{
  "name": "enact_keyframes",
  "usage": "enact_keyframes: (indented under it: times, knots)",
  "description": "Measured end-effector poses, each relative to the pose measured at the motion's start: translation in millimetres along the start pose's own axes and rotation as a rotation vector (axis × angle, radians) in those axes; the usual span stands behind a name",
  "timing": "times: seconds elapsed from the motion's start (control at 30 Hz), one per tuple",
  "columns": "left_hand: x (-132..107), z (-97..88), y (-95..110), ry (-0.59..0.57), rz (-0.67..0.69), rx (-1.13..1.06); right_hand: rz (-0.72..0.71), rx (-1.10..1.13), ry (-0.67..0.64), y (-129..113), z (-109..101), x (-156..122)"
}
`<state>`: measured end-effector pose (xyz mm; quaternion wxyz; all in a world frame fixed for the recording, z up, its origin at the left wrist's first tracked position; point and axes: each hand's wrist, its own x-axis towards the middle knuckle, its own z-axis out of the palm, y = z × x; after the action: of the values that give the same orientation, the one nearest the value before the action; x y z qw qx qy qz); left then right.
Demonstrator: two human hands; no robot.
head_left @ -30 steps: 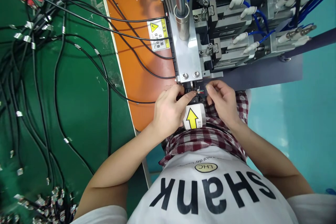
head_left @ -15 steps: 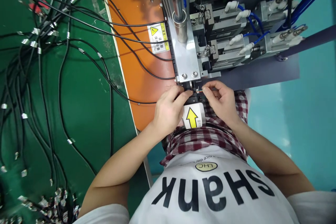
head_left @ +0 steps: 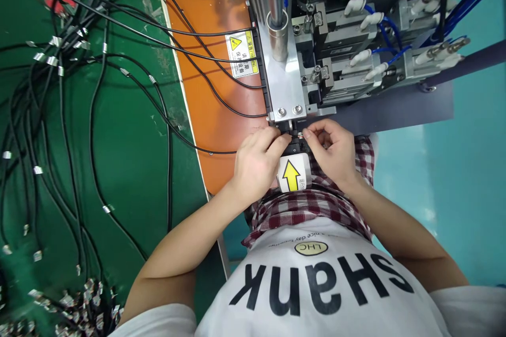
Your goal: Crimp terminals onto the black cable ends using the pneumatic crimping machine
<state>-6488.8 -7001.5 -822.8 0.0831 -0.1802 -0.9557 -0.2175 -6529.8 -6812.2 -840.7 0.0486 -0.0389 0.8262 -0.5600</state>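
Your right hand (head_left: 332, 150) has its grip pinched on thin wires (head_left: 300, 135) at the black block (head_left: 293, 148). Your left hand (head_left: 256, 160) rests its fingertips against the block, just beside them; whether its grip clasps anything cannot be told. A black cable (head_left: 225, 152) runs beneath that hand from the green worktop (head_left: 130, 179). The arrow label (head_left: 291, 174) sits nearest you; the metal plate (head_left: 284, 89) lies beyond. Further cables (head_left: 92, 121) spread across the worktop, well apart.
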Motion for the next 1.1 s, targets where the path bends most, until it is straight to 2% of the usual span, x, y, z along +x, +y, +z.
enact_keyframes:
  times: [0.13,0.2,0.27,0.4,0.47,0.53,0.67,1.1]
  knots:
    - [-3.5,-3.7,5.7,0.021,-0.022,0.134,0.310,0.313,-0.196,9.7,-1.5,9.6]
    - [-5.8,-4.2,7.4,0.003,-0.031,0.112,0.326,0.332,-0.246,10.3,-4.2,10.1]
    - [-7.8,-3.5,7.3,-0.009,-0.030,0.057,0.214,0.219,-0.207,8.2,-7.5,4.7]
    - [-10.0,-0.7,4.8,0.019,-0.036,0.011,-0.125,-0.042,-0.064,6.1,-12.5,-14.5]
    - [-10.2,0.1,4.2,0.029,-0.047,0.014,-0.159,-0.073,-0.037,8.2,-13.7,-19.2]
    - [-10.0,0.3,4.3,0.032,-0.052,0.013,-0.062,-0.008,-0.047,10.8,-13.8,-17.5]
    - [-9.0,-0.2,5.0,0.040,-0.059,-0.016,0.183,0.236,-0.160,12.0,-10.3,-3.8]
    - [-9.6,1.4,5.1,0.056,-0.048,0.000,0.338,0.446,-0.202,12.7,0.6,8.4]
